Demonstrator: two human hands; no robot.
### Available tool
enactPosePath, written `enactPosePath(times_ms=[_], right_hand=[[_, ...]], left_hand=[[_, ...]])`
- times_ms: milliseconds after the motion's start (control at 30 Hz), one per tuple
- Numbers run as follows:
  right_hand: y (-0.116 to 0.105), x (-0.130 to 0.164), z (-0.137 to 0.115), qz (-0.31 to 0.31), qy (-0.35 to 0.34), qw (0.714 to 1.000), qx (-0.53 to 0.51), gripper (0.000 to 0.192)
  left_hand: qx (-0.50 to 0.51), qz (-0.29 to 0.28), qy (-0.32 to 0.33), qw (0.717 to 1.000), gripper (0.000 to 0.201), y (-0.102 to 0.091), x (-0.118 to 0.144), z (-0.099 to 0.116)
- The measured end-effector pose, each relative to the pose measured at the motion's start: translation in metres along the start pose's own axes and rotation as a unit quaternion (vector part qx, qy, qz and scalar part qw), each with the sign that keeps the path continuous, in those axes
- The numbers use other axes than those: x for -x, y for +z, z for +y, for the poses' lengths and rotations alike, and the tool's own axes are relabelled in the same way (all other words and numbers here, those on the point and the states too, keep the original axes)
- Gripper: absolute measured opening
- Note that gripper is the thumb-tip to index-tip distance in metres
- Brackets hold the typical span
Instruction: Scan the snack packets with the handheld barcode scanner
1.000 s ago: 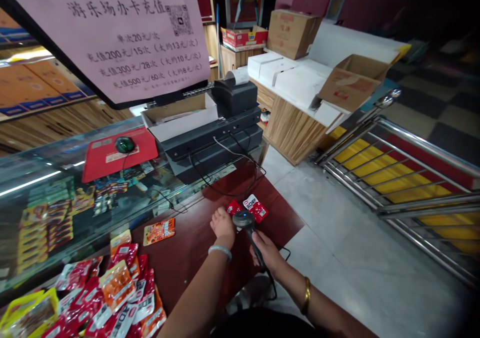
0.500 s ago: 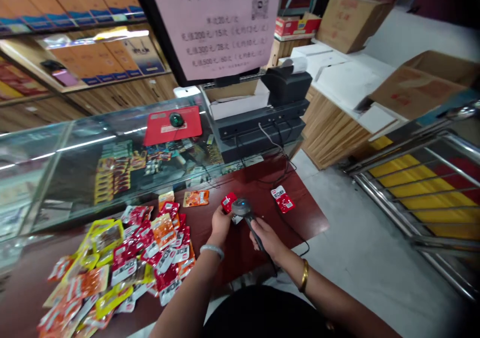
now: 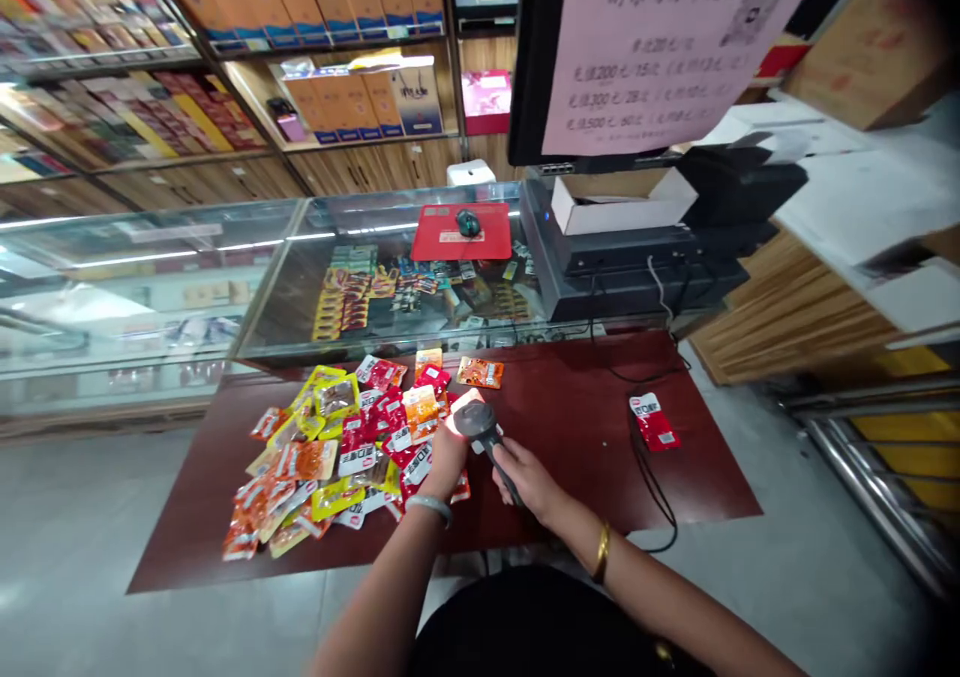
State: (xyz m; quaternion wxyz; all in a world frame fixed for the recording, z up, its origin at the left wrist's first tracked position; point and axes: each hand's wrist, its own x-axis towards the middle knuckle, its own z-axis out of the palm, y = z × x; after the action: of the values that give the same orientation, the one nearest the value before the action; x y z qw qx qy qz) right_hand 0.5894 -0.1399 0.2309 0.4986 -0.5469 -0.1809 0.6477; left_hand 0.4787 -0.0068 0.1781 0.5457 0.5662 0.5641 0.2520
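My right hand [image 3: 527, 479] is wrapped round the handle of a dark grey barcode scanner [image 3: 475, 419]. Its head is right above my left hand [image 3: 448, 460], whose fingers pinch a small snack packet [image 3: 468, 398]. Most of that packet is hidden under the scanner, and a bright glow falls on it. Close by on the left spreads a heap of snack packets [image 3: 360, 457] in red, yellow and orange. A single orange packet [image 3: 481, 372] lies just beyond the scanner. Farther right, a red and white packet [image 3: 655, 422] lies apart on the brown table [image 3: 577, 457].
Behind the table stands a glass display counter [image 3: 285, 297] with a red mouse pad [image 3: 442, 237] and a mouse [image 3: 468, 223]. A monitor with a pink sign [image 3: 660, 67] rises above a dark cash drawer [image 3: 637, 257]. The scanner's cable [image 3: 649, 487] loops at the right.
The view has turned left, bringing more shelves and the whole heap into sight. Both hands, with scanner and packet, are now nearer the heap and farther from the lone red packet.
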Motion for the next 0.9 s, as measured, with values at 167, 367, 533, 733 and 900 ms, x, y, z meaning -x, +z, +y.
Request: enactPosePath(times_ms=[167, 367, 533, 733, 900], right_hand=[[0.021, -0.006, 0.002, -0.017, 0.009, 1.0, 0.005, 0.069], [0.018, -0.009, 0.005, -0.011, 0.009, 1.0, -0.002, 0.066], [-0.007, -0.003, 0.004, 0.022, 0.0, 1.0, -0.019, 0.065], [-0.058, 0.018, -0.002, 0.082, -0.026, 0.995, -0.055, 0.065], [-0.111, 0.05, -0.002, 0.143, -0.044, 0.985, -0.086, 0.068]], left_hand=[[-0.02, 0.005, -0.021, 1.0, 0.015, -0.033, 0.004, -0.009], [-0.221, 0.078, -0.064, 0.97, 0.037, -0.084, -0.003, -0.005], [-0.407, 0.199, -0.017, 0.891, 0.078, -0.096, -0.009, 0.013], [-0.441, 0.107, 0.081, 0.887, 0.072, 0.001, -0.011, 0.031], [-0.422, -0.087, 0.168, 0.887, 0.039, 0.136, 0.006, 0.034]])
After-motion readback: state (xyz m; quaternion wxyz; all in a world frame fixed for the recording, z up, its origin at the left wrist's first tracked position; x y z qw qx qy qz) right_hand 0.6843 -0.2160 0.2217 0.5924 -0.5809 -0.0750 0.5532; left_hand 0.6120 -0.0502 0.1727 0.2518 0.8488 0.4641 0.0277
